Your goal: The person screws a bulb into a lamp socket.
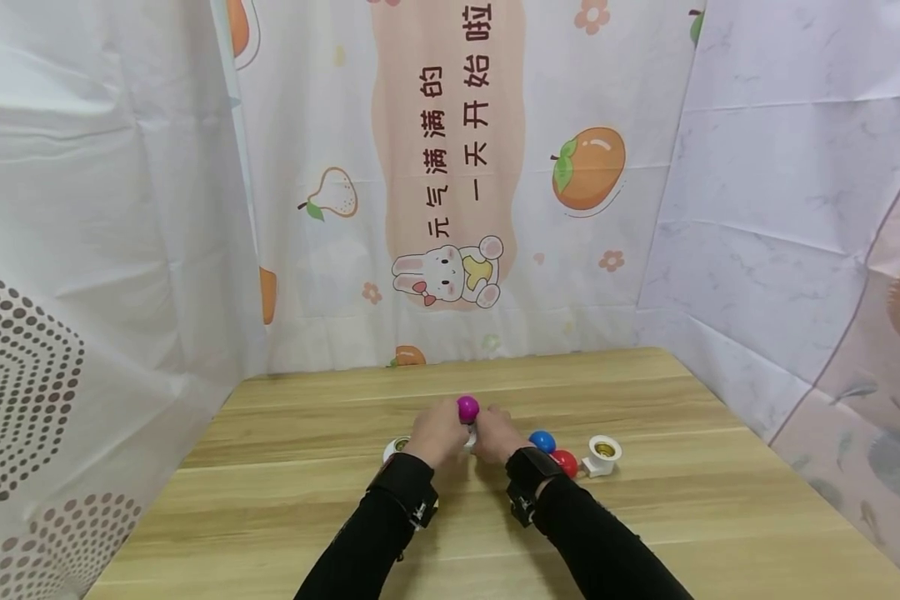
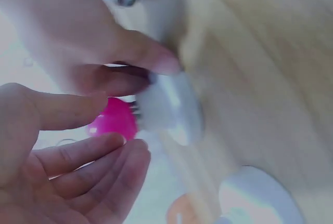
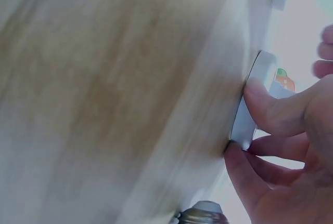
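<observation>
A magenta light bulb (image 1: 467, 408) stands at the mouth of a white lamp socket (image 2: 166, 104), a bit of its metal thread showing there. My left hand (image 1: 438, 433) pinches this bulb between thumb and fingertips, seen from the side in the left wrist view. Low on the socket, my right hand (image 1: 497, 435) grips the round base, with thumb and fingers on its edge in the right wrist view. The base sits at the wooden tabletop. In the head view both hands cover most of the socket.
To the right lie a blue bulb (image 1: 542, 441) and a red bulb (image 1: 565, 462), beside another white socket (image 1: 602, 455). One more white socket (image 1: 394, 448) is partly hidden left of my left hand. Printed cloth curtains (image 1: 330, 275) hang behind and beside the wooden table (image 1: 285, 517).
</observation>
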### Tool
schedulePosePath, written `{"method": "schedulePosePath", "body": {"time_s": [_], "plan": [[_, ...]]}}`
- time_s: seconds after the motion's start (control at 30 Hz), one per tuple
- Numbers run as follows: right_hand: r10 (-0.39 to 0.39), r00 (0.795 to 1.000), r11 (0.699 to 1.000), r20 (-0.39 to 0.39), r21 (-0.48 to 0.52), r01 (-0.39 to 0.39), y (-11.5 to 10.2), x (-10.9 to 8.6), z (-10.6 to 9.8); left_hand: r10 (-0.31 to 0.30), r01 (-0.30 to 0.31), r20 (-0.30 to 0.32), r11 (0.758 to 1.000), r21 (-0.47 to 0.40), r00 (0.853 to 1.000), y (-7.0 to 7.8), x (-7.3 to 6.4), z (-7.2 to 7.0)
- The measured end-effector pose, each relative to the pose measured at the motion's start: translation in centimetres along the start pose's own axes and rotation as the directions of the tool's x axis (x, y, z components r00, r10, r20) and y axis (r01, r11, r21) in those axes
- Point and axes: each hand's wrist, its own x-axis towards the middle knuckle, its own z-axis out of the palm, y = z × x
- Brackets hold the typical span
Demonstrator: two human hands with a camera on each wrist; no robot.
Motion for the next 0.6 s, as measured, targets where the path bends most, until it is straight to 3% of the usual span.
{"method": "schedulePosePath", "body": {"time_s": [0.13, 0.27, 0.4, 0.6], "plan": [[0.043, 0.999, 0.999, 0.012, -0.007, -0.043, -0.1, 0.0, 0.0, 0.032, -0.032, -0.009, 0.999, -0.016, 0.999, 0.2, -0.2, -1.0], [0.088, 0.996, 0.996, 0.016, -0.036, -0.087, -0.4, 0.1, 0.1, 0.026, -0.030, -0.028, 0.990, -0.140, 0.999, -0.4, -0.4, -2.1], [0.105, 0.994, 0.994, 0.012, -0.022, -0.105, -0.5, 0.1, 0.2, 0.037, -0.052, -0.071, 0.974, -0.222, 0.997, -2.0, -0.7, -2.8], [0.116, 0.993, 0.993, 0.013, 0.006, -0.116, -0.5, 0.0, 0.4, -0.024, 0.009, -0.051, 0.962, -0.272, 0.998, -5.2, -1.4, -3.2]]}}
